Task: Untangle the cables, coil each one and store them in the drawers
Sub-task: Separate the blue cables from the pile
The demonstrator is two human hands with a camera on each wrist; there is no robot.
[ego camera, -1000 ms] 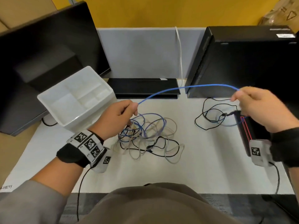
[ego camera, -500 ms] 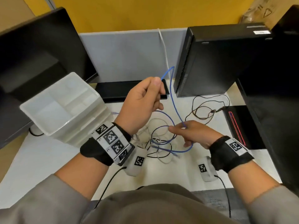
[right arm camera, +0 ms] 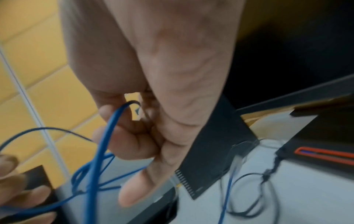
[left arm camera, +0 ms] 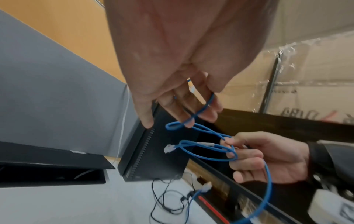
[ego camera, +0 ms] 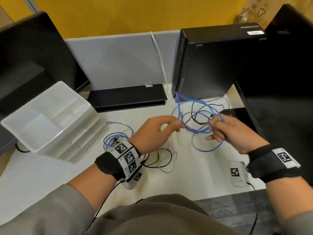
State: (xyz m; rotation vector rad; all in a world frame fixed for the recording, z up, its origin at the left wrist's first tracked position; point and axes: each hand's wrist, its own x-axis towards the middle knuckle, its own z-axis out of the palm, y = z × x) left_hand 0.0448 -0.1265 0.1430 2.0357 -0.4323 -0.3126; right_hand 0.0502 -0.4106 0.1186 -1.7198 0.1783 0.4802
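Observation:
A blue network cable (ego camera: 200, 118) hangs in several loops between my hands, above the white desk (ego camera: 50, 175). My right hand (ego camera: 212, 122) grips the gathered loops (left arm camera: 210, 153), its fingers curled round them (right arm camera: 113, 125). My left hand (ego camera: 179, 128) is just left of it and pinches a strand (left arm camera: 200, 111) between its fingers. A clear plug (left arm camera: 169, 148) sticks out of the coil. A second blue cable (ego camera: 118, 133) lies on the desk, tangled with black and grey cables (ego camera: 162, 161) partly hidden under my left wrist. The white drawer unit (ego camera: 50, 116) stands at left with its top drawer open.
A thin black cable (ego camera: 211, 107) lies by the black computer tower (ego camera: 211, 61). A dark monitor (ego camera: 25, 56) stands behind the drawers, and a flat black device (ego camera: 127, 97) lies against the grey partition (ego camera: 118, 61). A black box with a red stripe (ego camera: 238, 114) sits at right.
My hands, wide apart with the blue cable stretched between them, have come together at the right. The cable now hangs in gathered loops in my right hand; my left hand came down from its raised position.

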